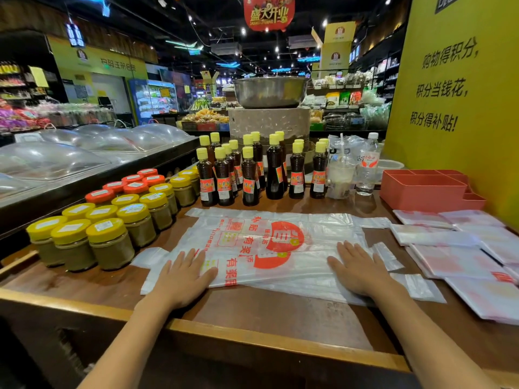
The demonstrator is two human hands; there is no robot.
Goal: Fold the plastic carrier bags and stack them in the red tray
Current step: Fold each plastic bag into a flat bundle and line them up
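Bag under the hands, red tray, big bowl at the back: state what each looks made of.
Bag: thin translucent plastic film, glossy, with wrinkles and the table showing through. Red tray: probably moulded plastic, matte, with an even colour and thin divider walls. Bowl: metal, likely stainless steel, with a dull grey sheen.

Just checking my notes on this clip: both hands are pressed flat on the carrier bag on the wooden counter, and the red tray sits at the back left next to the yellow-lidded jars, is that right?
Not quite. The head view shows the red tray at the back right, against the yellow wall, not by the yellow-lidded jars. The rest holds: the left hand and right hand press flat on the carrier bag on the wooden counter.
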